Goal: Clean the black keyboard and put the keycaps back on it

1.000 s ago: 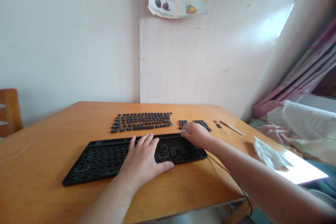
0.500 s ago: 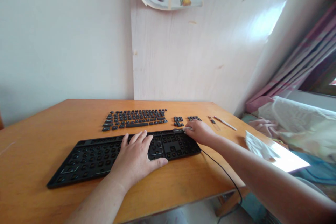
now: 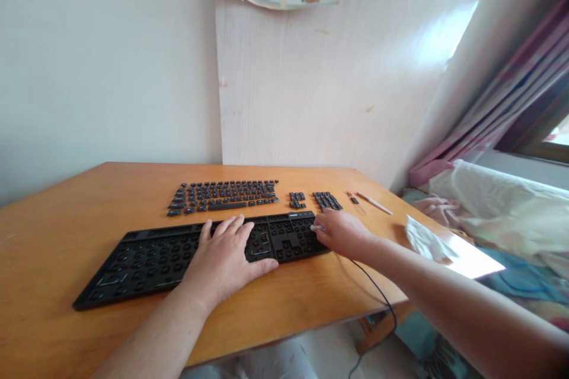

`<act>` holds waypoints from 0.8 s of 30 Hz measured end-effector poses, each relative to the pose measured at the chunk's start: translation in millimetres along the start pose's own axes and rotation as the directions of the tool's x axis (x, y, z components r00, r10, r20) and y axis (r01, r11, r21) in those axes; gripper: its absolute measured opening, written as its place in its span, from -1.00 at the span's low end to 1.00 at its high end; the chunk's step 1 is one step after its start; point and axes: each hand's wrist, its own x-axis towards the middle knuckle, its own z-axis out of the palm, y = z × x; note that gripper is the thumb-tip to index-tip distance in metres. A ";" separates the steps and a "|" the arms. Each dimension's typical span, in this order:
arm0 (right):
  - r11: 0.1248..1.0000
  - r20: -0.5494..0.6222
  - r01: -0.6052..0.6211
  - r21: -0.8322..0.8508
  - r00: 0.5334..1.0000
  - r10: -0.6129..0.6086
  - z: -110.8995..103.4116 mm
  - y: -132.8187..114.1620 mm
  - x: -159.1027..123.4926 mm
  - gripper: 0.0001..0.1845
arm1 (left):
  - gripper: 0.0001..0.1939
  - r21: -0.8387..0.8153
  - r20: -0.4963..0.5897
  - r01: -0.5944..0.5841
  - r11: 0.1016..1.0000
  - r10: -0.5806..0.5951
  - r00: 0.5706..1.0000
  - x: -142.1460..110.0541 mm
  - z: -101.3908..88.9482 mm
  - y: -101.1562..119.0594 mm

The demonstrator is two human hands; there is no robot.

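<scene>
A black keyboard base (image 3: 151, 263) with its keycaps off lies slanted on the wooden table. My left hand (image 3: 222, 254) rests across its middle, fingers spread and thumb stretched to the right. At the base's right end, my right hand (image 3: 342, 231) is closed around a small white wad (image 3: 317, 227), perhaps tissue, pressed to the number pad area. Most of the wad is hidden by the fingers. Behind the base, loose black keycaps (image 3: 222, 192) lie in keyboard order, with smaller groups of navigation keycaps (image 3: 297, 200) and number keycaps (image 3: 326, 200) to the right.
Farther right lie a white pen-like stick (image 3: 374, 203), a small wire tool (image 3: 354, 199) and a crumpled white tissue (image 3: 427, 241). A black cable (image 3: 377, 287) runs from the base over the table's front edge (image 3: 306, 330). Bedding (image 3: 502, 201) lies beyond the right side.
My right hand has moved from the base's top right edge down onto the number pad area, with the white wad. My left hand stays on the base. The view has shifted slightly.
</scene>
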 end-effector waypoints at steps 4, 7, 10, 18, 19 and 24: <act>1.000 0.017 0.013 -0.006 1.000 -0.013 -2.4 -2.1 -13.5 -0.77 | 0.00 -0.007 0.006 0.003 1.000 -0.003 1.000 0.4 -0.8 0.2; 1.000 0.010 0.009 0.006 1.000 -0.010 -4.2 -3.0 -23.1 -0.75 | 0.00 -0.015 0.016 0.007 1.000 -0.007 1.000 0.8 -2.5 1.8; 1.000 0.017 0.013 0.028 1.000 -0.013 -7.3 -2.5 -30.0 -0.75 | 0.00 -0.017 0.025 0.015 1.000 -0.015 1.000 0.9 -4.3 3.3; 0.958 0.022 0.017 0.288 0.999 -0.024 -19.8 16.6 -27.7 -0.76 | -0.02 -0.033 0.006 0.003 0.999 -0.003 1.000 -0.2 -4.5 2.4; 0.949 0.009 0.010 0.314 1.000 -0.014 -19.9 18.0 -23.9 -0.77 | -0.02 -0.035 0.005 0.001 0.999 -0.001 1.000 -0.2 -4.2 2.3; 0.941 -0.015 -0.013 0.338 1.000 0.019 -12.7 12.6 4.4 -0.79 | -0.02 -0.037 -0.009 0.001 0.999 -0.001 1.000 -0.5 -3.0 2.6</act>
